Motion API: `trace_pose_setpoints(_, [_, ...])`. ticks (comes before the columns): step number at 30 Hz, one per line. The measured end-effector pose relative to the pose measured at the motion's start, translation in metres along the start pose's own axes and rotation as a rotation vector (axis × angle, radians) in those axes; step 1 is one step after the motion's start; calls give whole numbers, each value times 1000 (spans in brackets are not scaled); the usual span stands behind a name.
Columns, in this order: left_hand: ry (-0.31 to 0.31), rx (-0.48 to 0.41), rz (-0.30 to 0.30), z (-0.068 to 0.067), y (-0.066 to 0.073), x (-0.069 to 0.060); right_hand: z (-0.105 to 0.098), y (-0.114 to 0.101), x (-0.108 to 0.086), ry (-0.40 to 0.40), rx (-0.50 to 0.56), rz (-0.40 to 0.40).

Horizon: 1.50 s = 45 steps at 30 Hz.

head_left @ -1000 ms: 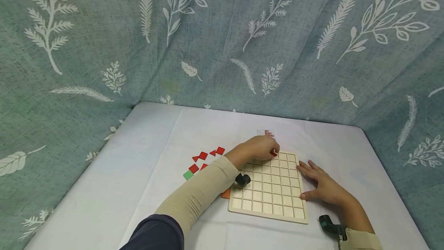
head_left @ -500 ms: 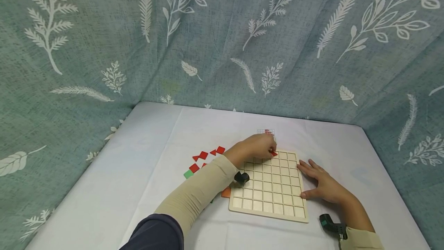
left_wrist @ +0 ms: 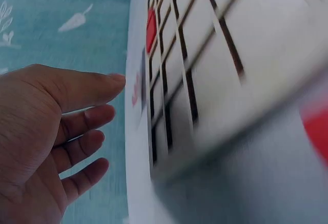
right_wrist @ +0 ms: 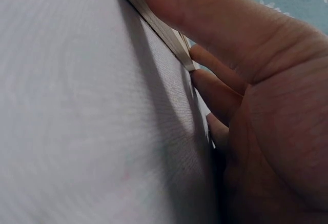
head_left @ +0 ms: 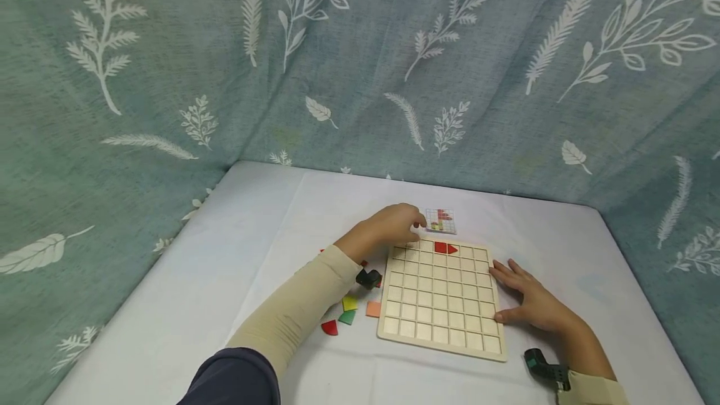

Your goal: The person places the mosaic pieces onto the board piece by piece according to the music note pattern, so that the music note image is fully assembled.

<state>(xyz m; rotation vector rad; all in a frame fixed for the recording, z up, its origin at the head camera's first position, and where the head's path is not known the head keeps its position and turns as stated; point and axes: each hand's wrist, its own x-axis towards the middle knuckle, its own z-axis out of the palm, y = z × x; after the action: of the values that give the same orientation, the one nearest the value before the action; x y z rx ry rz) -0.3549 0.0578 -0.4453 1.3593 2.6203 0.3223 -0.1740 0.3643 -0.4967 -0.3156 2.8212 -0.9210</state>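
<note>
My left hand [head_left: 394, 225] hovers over the far left corner of the pale wooden grid board [head_left: 441, 295], its fingers loosely bent and holding nothing. The left wrist view shows that same hand [left_wrist: 56, 126] beside the board, its thumb apart from the fingers. In the board's far row lie a red square tile [head_left: 440, 247] and, touching its right side, a red triangle tile [head_left: 452, 249]. My right hand [head_left: 529, 299] rests against the board's right edge, thumb and fingers spread. Up close, its thumb [right_wrist: 205, 16] touches the board's rim [right_wrist: 164, 32].
A small printed pattern card [head_left: 440, 220] lies just beyond the board. Left of the board are an orange tile [head_left: 373, 309], a yellow tile [head_left: 349, 302], a green tile [head_left: 347, 317] and a red rounded tile [head_left: 329, 328]. My left forearm covers more red tiles.
My left hand has let go of the red triangle, which now lies beside the red square, and has moved left. The card and both red tiles are uncovered. My right hand stays at the board's edge.
</note>
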Motion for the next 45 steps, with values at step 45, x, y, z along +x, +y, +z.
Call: trace_pose_setpoints(45, [-84, -108, -173, 4, -64, -78, -2, -1, -1, -8, 17, -8])
